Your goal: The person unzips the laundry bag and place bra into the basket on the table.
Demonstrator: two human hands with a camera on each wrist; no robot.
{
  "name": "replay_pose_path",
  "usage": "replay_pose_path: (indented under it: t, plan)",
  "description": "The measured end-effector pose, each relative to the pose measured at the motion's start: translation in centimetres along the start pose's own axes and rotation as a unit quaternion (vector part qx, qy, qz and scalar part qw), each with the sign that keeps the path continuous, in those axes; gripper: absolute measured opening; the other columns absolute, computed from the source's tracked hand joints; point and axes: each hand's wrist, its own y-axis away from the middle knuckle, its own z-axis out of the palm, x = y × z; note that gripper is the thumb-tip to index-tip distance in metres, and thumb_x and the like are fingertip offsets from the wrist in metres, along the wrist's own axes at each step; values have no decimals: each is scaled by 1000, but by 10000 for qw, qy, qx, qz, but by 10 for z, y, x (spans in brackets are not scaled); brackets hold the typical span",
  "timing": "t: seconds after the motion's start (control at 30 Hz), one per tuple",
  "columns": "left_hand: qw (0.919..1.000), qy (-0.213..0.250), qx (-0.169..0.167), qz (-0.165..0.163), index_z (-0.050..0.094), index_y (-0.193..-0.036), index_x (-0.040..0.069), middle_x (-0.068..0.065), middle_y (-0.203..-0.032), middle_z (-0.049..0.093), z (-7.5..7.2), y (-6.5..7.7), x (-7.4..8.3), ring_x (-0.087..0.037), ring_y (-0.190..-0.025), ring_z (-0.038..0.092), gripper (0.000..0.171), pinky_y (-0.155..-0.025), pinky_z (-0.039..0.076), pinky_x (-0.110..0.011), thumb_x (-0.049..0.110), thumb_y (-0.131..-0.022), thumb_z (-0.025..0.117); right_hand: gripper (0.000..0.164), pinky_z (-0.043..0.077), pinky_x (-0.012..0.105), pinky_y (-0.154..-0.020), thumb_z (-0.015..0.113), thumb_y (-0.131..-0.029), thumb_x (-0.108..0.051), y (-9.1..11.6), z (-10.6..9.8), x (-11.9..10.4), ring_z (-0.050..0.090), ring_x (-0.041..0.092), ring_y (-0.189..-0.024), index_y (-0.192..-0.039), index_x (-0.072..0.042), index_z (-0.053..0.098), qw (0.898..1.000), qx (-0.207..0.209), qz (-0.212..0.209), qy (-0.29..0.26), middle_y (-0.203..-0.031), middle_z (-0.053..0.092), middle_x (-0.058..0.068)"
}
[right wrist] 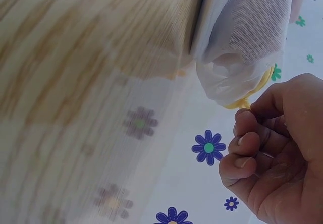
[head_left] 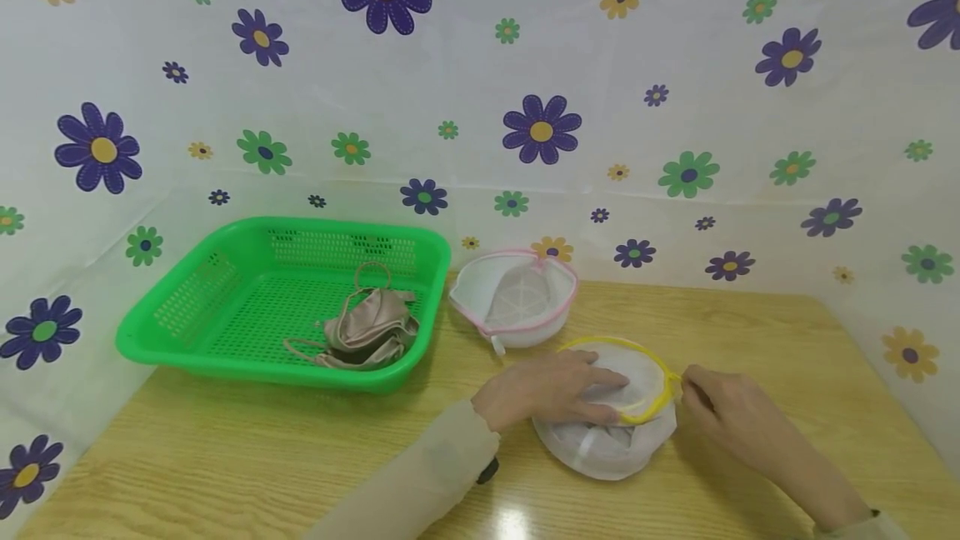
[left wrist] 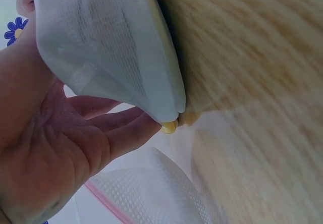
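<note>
A white mesh laundry bag (head_left: 592,452) with yellow trim lies on the table in front of me; in the right wrist view its mesh side (right wrist: 247,27) shows. My left hand (head_left: 558,386) holds the bag from its left side, fingers across the top and one digit at the near yellow rim. In the left wrist view that hand's fingers (left wrist: 128,128) reach behind the mesh to the yellow edge. My right hand (head_left: 723,407) pinches the yellow tab (right wrist: 243,104) at the rim's right end, its other fingers curled into the palm.
Behind the bag sits another white mesh laundry bag (head_left: 525,336) with pink trim, its top unzipped. A green plastic basket (head_left: 225,365) stands at the back left, holding shiny beige bras (head_left: 375,319) with thin straps. A flower-printed sheet (head_left: 465,73) hangs along the wooden table's (head_left: 247,440) back edge.
</note>
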Motion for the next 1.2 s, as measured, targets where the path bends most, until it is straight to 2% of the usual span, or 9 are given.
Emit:
replay_pose_path:
  t: [0.13, 0.37, 0.6, 1.2]
  plan:
    - [10000, -3, 9, 22, 50, -152, 31, -9, -161, 45, -1, 0, 1, -24, -152, 38, 57, -124, 32, -38, 57, -101, 54, 33, 24, 12, -45, 65, -83, 7, 0, 0, 0, 21, -11, -55, -72, -20, 50, 10000, 17, -29, 15, -60, 31, -19]
    - [9999, 102, -47, -88, 49, -152, 32, -7, -161, 45, -1, 0, 2, -23, -153, 36, 57, -125, 31, -38, 56, -101, 54, 32, 26, 13, -45, 64, -87, 7, 0, -4, -3, 23, -10, -55, -73, -19, 50, 9996, -233, 154, -103, -61, 31, -19]
    - [9998, 175, -37, -127, 49, -152, 32, -1, -160, 47, 0, -1, 2, -22, -154, 34, 56, -126, 30, -39, 57, -101, 54, 32, 27, 14, -45, 64, -86, 7, 0, -5, -3, 23, -11, -55, -73, -20, 50, 9996, -195, 49, -188, -61, 31, -20]
    - [9999, -19, -93, -120, 47, -153, 35, -12, -162, 41, 1, -2, 0, -25, -151, 39, 54, -123, 34, -40, 56, -103, 49, 33, 26, 13, -44, 64, -85, 6, 0, -6, -7, 22, -11, -54, -73, -20, 50, 9998, -136, 64, -105, -61, 31, -21]
